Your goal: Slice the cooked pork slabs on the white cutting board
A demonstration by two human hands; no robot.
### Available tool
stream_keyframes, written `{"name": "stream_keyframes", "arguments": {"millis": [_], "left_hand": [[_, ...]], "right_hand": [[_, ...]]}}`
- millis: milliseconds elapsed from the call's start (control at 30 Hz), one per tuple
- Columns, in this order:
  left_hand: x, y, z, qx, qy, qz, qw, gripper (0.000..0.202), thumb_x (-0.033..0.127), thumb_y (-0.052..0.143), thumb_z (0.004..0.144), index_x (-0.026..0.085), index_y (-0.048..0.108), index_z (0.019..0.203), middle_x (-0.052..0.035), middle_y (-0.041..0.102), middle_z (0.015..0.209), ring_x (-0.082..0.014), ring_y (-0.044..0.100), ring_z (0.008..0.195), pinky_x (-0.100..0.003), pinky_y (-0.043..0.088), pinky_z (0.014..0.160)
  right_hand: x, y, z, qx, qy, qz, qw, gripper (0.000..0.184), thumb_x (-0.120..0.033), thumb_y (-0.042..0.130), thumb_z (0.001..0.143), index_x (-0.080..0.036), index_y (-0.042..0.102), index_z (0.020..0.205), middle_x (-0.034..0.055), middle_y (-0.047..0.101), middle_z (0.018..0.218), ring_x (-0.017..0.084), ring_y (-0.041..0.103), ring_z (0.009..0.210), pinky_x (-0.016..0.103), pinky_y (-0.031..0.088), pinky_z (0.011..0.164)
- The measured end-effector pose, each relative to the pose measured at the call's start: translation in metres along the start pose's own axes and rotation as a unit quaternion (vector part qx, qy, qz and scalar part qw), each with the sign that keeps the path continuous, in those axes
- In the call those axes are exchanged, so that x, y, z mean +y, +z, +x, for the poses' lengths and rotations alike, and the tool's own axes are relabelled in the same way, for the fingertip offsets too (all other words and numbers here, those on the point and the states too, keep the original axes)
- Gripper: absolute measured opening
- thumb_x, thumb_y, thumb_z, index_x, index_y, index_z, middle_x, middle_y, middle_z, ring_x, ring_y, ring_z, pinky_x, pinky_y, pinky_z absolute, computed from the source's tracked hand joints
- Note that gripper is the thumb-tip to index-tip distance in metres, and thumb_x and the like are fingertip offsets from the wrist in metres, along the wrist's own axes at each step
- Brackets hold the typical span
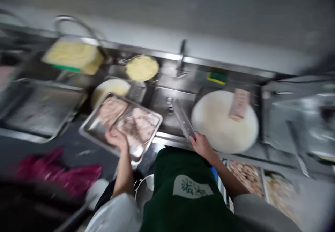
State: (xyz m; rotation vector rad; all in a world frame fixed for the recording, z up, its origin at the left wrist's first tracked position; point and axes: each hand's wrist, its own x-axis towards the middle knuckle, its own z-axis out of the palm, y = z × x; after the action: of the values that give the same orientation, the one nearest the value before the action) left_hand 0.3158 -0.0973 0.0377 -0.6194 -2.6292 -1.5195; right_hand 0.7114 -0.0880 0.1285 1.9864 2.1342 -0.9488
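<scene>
My right hand (202, 146) is wrapped round the handle of a cleaver (183, 119), its broad blade pointing up and left over the sink edge. My left hand (117, 139) is over a metal tray (91, 138), at the near edge of the pale pink sliced meat (137, 123) in it. Motion blur smears its fingers, so I cannot tell whether they grip the meat. Right of the cleaver is a round white cutting board (217, 127) with a pink block of meat (240, 103) standing on its far right part.
Behind the tray are a bowl of yellow food (142, 67) and a larger yellow-filled tub (72, 55). A sink (170, 102) with a faucet (181, 57) lies mid-counter, a sponge (217, 78) to its right. An empty-looking tray (42, 108) is left; a pink bag (60, 172) lies below.
</scene>
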Motion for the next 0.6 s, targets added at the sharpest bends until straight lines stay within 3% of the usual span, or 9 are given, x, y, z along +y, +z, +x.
{"name": "stream_keyframes", "arguments": {"millis": [67, 167, 267, 333, 400, 500, 600], "left_hand": [[0.022, 0.031, -0.014, -0.018, 0.069, -0.027, 0.997, 0.031, 0.028, 0.047, 0.086, 0.014, 0.061, 0.111, -0.0112, 0.065, 0.115, -0.0243, 0.059, 0.113, -0.041, 0.044, 0.104], [0.084, 0.103, -0.078, -0.189, 0.121, -0.118, 0.967, 0.028, 0.03, 0.049, 0.087, 0.016, 0.063, 0.106, -0.0079, 0.068, 0.107, -0.0212, 0.063, 0.104, -0.037, 0.049, 0.097], [0.169, 0.17, -0.187, -0.392, 0.134, -0.168, 0.895, 0.026, 0.029, 0.049, 0.087, 0.016, 0.063, 0.105, -0.0066, 0.07, 0.101, -0.0177, 0.065, 0.094, -0.032, 0.052, 0.091], [0.225, 0.207, -0.269, -0.52, 0.169, -0.14, 0.826, 0.028, 0.028, 0.051, 0.087, 0.016, 0.064, 0.11, -0.0072, 0.07, 0.099, -0.0174, 0.066, 0.09, -0.032, 0.052, 0.089], [0.274, 0.235, -0.35, -0.611, 0.197, -0.068, 0.764, 0.039, 0.032, 0.056, 0.087, 0.016, 0.061, 0.122, -0.0098, 0.07, 0.102, -0.0201, 0.067, 0.093, -0.033, 0.052, 0.09], [0.322, 0.262, -0.451, -0.66, 0.254, 0.053, 0.705, 0.081, 0.044, 0.071, 0.079, 0.019, 0.039, 0.148, -0.0183, 0.061, 0.124, -0.0305, 0.062, 0.113, -0.043, 0.049, 0.097], [0.341, 0.275, -0.502, -0.617, 0.303, 0.192, 0.701, 0.102, 0.035, 0.079, 0.071, 0.028, 0.022, 0.156, -0.0244, 0.044, 0.142, -0.0402, 0.053, 0.126, -0.053, 0.045, 0.099]], "right_hand": [[0.043, -0.011, -0.025, 0.041, 0.056, 0.013, 0.998, 0.023, -0.032, 0.046, 0.097, -0.016, 0.063, 0.097, 0.0091, 0.071, 0.08, 0.02, 0.065, 0.076, 0.027, 0.038, 0.068], [0.113, -0.023, -0.067, 0.116, 0.153, 0.05, 0.98, 0.025, -0.032, 0.043, 0.097, -0.016, 0.062, 0.097, 0.01, 0.072, 0.082, 0.022, 0.066, 0.08, 0.027, 0.039, 0.068], [0.179, -0.022, -0.106, 0.168, 0.22, 0.088, 0.957, 0.028, -0.034, 0.041, 0.096, -0.017, 0.063, 0.096, 0.0119, 0.073, 0.087, 0.023, 0.067, 0.084, 0.028, 0.042, 0.07], [0.218, -0.018, -0.128, 0.181, 0.258, 0.11, 0.943, 0.029, -0.036, 0.04, 0.095, -0.017, 0.063, 0.095, 0.0127, 0.073, 0.087, 0.024, 0.068, 0.083, 0.028, 0.042, 0.07], [0.25, -0.014, -0.145, 0.182, 0.298, 0.129, 0.928, 0.031, -0.038, 0.039, 0.095, -0.018, 0.063, 0.09, 0.013, 0.073, 0.085, 0.024, 0.068, 0.081, 0.028, 0.042, 0.068], [0.286, -0.013, -0.164, 0.177, 0.336, 0.16, 0.911, 0.033, -0.041, 0.038, 0.094, -0.02, 0.061, 0.085, 0.0122, 0.072, 0.081, 0.023, 0.068, 0.078, 0.028, 0.042, 0.064], [0.314, -0.017, -0.175, 0.168, 0.346, 0.217, 0.897, 0.033, -0.044, 0.038, 0.093, -0.02, 0.061, 0.087, 0.0092, 0.07, 0.077, 0.021, 0.066, 0.072, 0.027, 0.04, 0.06]]}}
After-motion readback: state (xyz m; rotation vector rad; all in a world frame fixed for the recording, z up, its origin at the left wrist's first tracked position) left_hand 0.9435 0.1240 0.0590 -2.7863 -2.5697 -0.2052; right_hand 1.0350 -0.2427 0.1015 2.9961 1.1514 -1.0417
